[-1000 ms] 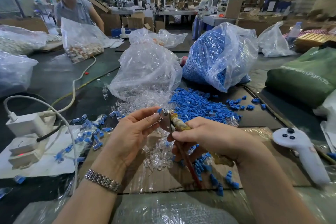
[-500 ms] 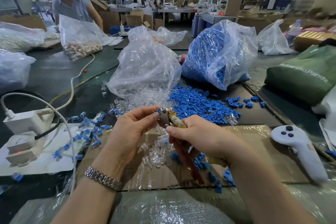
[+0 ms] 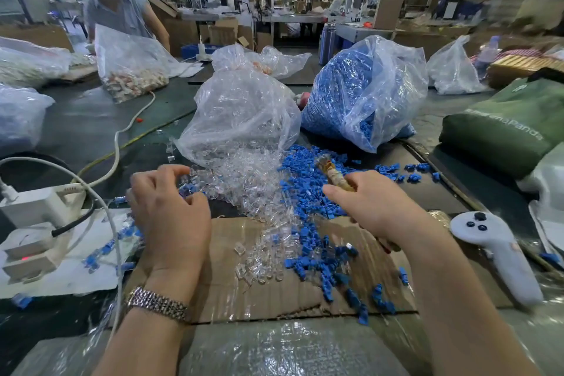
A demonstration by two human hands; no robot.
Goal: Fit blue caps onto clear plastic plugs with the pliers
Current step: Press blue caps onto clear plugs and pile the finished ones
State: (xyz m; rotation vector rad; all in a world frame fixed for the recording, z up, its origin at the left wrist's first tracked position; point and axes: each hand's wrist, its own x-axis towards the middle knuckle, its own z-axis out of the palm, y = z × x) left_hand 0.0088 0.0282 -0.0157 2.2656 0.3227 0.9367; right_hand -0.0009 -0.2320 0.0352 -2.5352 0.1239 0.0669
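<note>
Two hands at work over one bench, catalogued as follows.

Left hand [image 3: 171, 217] — fingers curled down at the left edge of the spilled clear plastic plugs [image 3: 244, 189]. Something small and bluish shows under the fingertips, but whether it is pinched or only touched cannot be told.

Right hand [image 3: 375, 207] — closed round the handles of the pliers [image 3: 334, 172]. The taped shank and nose stick out past the thumb and point away over the blue caps [image 3: 311, 192]. Kept in the fist, the tool is probably ready for the next press while the other hand fetches parts.

Clear plugs: a heap pouring from the mouth of a clear bag [image 3: 241, 113] laid on its side, thinning out onto the cardboard sheet [image 3: 274, 293] — likely tipped so that parts slide within reach.

Blue caps: a loose spread just right of the plugs, the two heaps touching at mid-bench. More caps fill the tied bag [image 3: 363, 91] behind. A stray trail runs down the cardboard toward the near edge.

Capped pieces [image 3: 110, 241], clear with blue ends, lie scattered on the white paper at the left, apart from the raw stock, seemingly a finished pile.

Other items: a white power strip [image 3: 33, 207] with cables, far left; a white handheld controller [image 3: 497, 253] at the right; a green bag [image 3: 512, 128] beyond it; another worker [image 3: 119, 9] across the bench with a bag of parts.

Judgement: no plug or cap sits in the pliers' nose, so the step in hand looks like picking the next pair.
</note>
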